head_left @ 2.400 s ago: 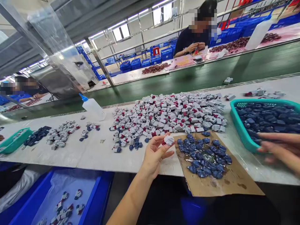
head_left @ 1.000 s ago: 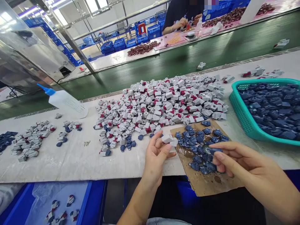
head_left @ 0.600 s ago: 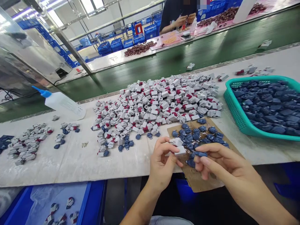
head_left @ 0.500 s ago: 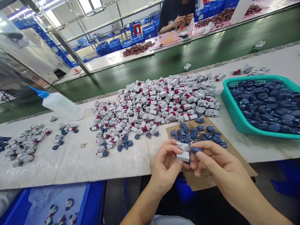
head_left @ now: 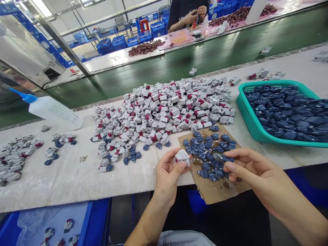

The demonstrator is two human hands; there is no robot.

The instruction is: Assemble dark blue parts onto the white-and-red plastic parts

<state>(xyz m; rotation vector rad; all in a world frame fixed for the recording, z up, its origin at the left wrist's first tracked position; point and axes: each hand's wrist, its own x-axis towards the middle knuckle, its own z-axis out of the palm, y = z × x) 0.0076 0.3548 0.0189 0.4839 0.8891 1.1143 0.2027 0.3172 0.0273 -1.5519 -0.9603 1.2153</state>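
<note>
My left hand [head_left: 170, 172] pinches a light grey plastic part [head_left: 182, 156] with a dark red bit on its side, held up in front of the table's edge. To its right, my right hand [head_left: 246, 167] grips a small dark blue plastic piece [head_left: 227, 158] between thumb and fingers. That piece is over a brown cardboard sheet [head_left: 215, 196], on which several wet-looking blue pieces [head_left: 205, 145] lie in a brownish liquid. Behind both hands spreads a large heap of grey-and-red parts [head_left: 166, 109]. The two hands are apart.
A teal basket [head_left: 246, 116] full of dark blue pieces stands at the right. On the left is a white squeeze bottle [head_left: 55, 111] with a blue nozzle. A blue crate [head_left: 88, 222] sits below the table. Beyond the green conveyor [head_left: 123, 78], another person [head_left: 189, 15] handles small parts.
My hands have separated. The left has turned the grey part and moved slightly left; the right has drawn away to the right with the blue piece. The whole view has shifted a little.
</note>
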